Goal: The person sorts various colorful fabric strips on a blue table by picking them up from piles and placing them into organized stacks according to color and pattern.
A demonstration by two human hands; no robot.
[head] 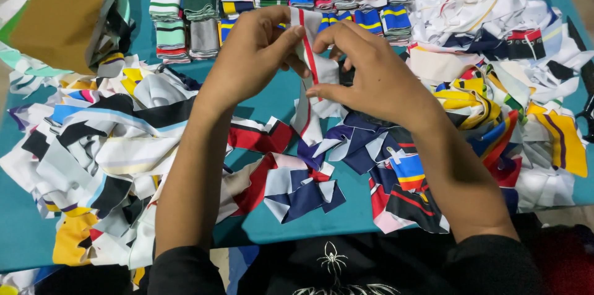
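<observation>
Centre of frame, slightly high: I see a white fabric strip with a red stripe held up between both hands, its lower end trailing down toward the table. My left hand pinches the strip's upper part, thumb and fingers closed on it. My right hand grips the same strip from the other side, fingers closed on its edge just below the left thumb. The two hands nearly touch.

Below the hands, lower centre: a loose scatter of navy, red and white offcuts lying on the teal table.

Left half of frame: a large heap of mixed scraps, white, black, pale blue and yellow.

Right half: another heap of scraps, mostly white at the top, with yellow, navy and red pieces lower down.

Top centre, beyond the hands: folded striped bands in neat stacks, set in rows, many colours.

Upper left corner: a brown paper-like sheet resting on a pale green round object, only partly in view.

Bottom edge: my dark sleeves and a black garment with a white spider print.
</observation>
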